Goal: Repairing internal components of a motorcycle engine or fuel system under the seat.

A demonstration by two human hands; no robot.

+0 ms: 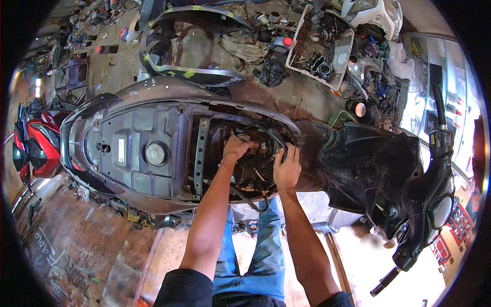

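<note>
Before me stands a scooter with its seat off, its dark body panel point(204, 97) framing an opened engine bay. My left hand point(236, 149) reaches into the bay's middle, fingers curled together among metal parts; what they hold is hidden. Close to the bay's right end, my right hand point(288, 168) has thumb and fingers closed round a thick black hose point(276, 138). Another dark hose point(244, 198) loops below, between my forearms. A perforated metal bracket point(201, 153) crosses the bay to the left of my left hand. Left of it lies the fuel tank cover point(138, 128) with a round cap point(155, 153).
The black handlebar point(427, 204) and front cover point(368, 163) extend at right. Beyond the scooter, a removed body panel point(194, 71) and a white crate point(335, 77) of greasy parts lie on the floor. A red scooter point(43, 146) stands at far left.
</note>
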